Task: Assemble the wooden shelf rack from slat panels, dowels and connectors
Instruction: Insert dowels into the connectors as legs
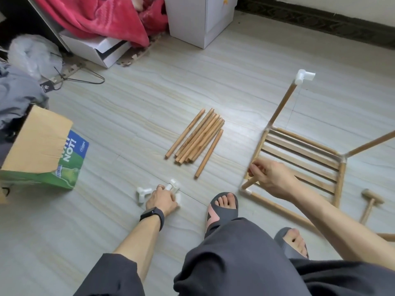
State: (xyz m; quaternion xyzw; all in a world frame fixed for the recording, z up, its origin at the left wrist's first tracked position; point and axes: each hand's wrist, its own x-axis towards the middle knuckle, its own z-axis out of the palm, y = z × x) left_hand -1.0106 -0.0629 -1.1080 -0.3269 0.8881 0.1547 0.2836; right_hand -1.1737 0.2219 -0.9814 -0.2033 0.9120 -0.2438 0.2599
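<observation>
Connectors [174, 184] partly under left hand [161, 199]

Floor [128, 103]: pale grey with wavy beige streaks. Dowel pile [196, 137]: light tan wood. Box [64, 167], left of the pile: green and blue print, white lettering, brown flaps. Blanket [96, 16], beyond the pile: crimson. Connectors [145, 192], nearer than the pile: white. Sandals [224, 211]: dark grey.

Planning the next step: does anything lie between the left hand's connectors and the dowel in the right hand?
Only the sandalled foot: its toes lie near the path from connectors under the left hand to the dowel.
</observation>
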